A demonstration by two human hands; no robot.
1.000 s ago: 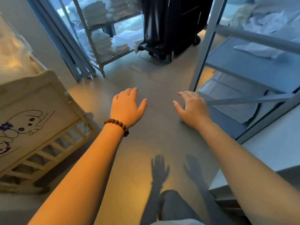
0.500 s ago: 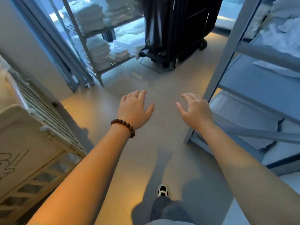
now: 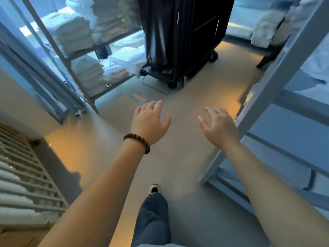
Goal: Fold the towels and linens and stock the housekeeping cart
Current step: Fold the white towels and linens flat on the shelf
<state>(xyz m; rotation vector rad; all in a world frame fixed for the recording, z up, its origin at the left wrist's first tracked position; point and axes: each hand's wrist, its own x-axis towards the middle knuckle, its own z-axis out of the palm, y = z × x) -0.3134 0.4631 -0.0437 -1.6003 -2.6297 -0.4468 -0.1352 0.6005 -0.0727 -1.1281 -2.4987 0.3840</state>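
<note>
Head view, looking down an aisle. We see both forearms stretched forward over the floor (image 3: 178, 157). The left hand (image 3: 149, 122) is spread, palm down, fingers relaxed and slightly apart, and it holds nothing; a bracelet (image 3: 137, 142) of dark beads circles its wrist. The right hand (image 3: 219, 128) is likewise spread and empty, fingers loosely extended, just beside the slanting post of a grey rack (image 3: 267, 97) at the right edge. The two hands are near each other but apart, and neither touches anything. Ahead of them, well apart, stands the black cart (image 3: 179, 41) on small wheels, draped with what appears to be a dark plastic bag. To the left of the cart a metal shelf unit (image 3: 57, 49) carries stacks of folded towels (image 3: 74, 32) on its upper level and further stacks on the lower level. Loose white linens (image 3: 316, 65) lie on the grey rack's shelf at the right. At the lower left we see a pale slatted frame (image 3: 23, 175). Below the hands, a trouser leg (image 3: 153, 220) and one shoe (image 3: 154, 188) show above the floor.
</note>
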